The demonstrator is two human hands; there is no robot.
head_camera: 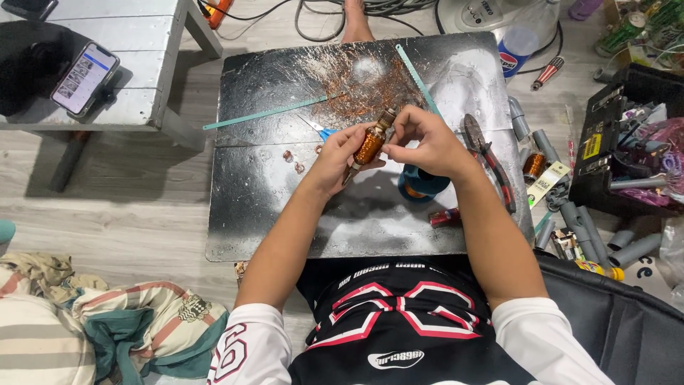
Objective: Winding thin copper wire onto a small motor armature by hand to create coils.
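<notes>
Both hands are closed on one thing. The left hand [335, 158] wraps around the small round motor core wound with shiny copper wire [370, 145], and the right hand [425, 146] pinches its top end with the fingertips. The core is held up in the air, just above the middle of the flat dark metal sheet [271, 221] that lies on the floor.

The core looks small and hard, and I think it is a bit heavy for its size. The thin wire around it looks easy to scratch or snap, so the safest places to hold are the hard middle and the metal ends, not the loose wire. The wire may poke fingers too.

Behind the hands sits a messy pile of loose copper wire [367, 82]. Two long thin green saw blades [267, 113] lie near it, one to the left and one running up to the right. Red-handled pliers [491, 164] rest just right of the right hand, and a blue round cup [424, 187] is under the right wrist.

The sheet has open room on the near left side. Its right edge is crowded by grey plastic pipes [581, 228] and a black toolbox [620, 142]. A phone [84, 77] leans on a grey wooden bench [135, 64], well apart on the left.
</notes>
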